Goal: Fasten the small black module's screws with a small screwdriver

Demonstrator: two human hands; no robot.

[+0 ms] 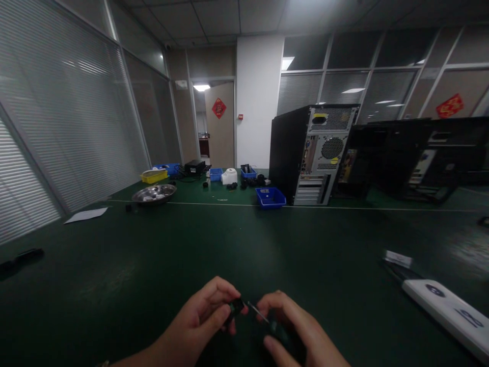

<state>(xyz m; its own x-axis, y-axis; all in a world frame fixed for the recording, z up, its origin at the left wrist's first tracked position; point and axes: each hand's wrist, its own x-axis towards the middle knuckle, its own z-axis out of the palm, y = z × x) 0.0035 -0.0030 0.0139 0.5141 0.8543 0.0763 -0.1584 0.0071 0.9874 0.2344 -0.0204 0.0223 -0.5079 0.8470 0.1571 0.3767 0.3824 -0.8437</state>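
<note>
At the lower middle of the head view, my left hand (208, 316) grips a small dark part (235, 307) between thumb and fingers. Just to its right, my right hand (296, 326) holds a screwdriver (277, 331) with a dark handle and a thin metal shaft. The shaft slants up and left, and its tip is close to the small part. Whether the two touch cannot be made out. Both hands are above the green table (171, 255).
A white device (446, 311) lies at the right. Further back are a blue tray (270, 198), a black computer case (290, 153), a metal bowl (154, 194) and a yellow tray (154, 176). Paper (86, 215) and a black object (23, 261) lie at the left.
</note>
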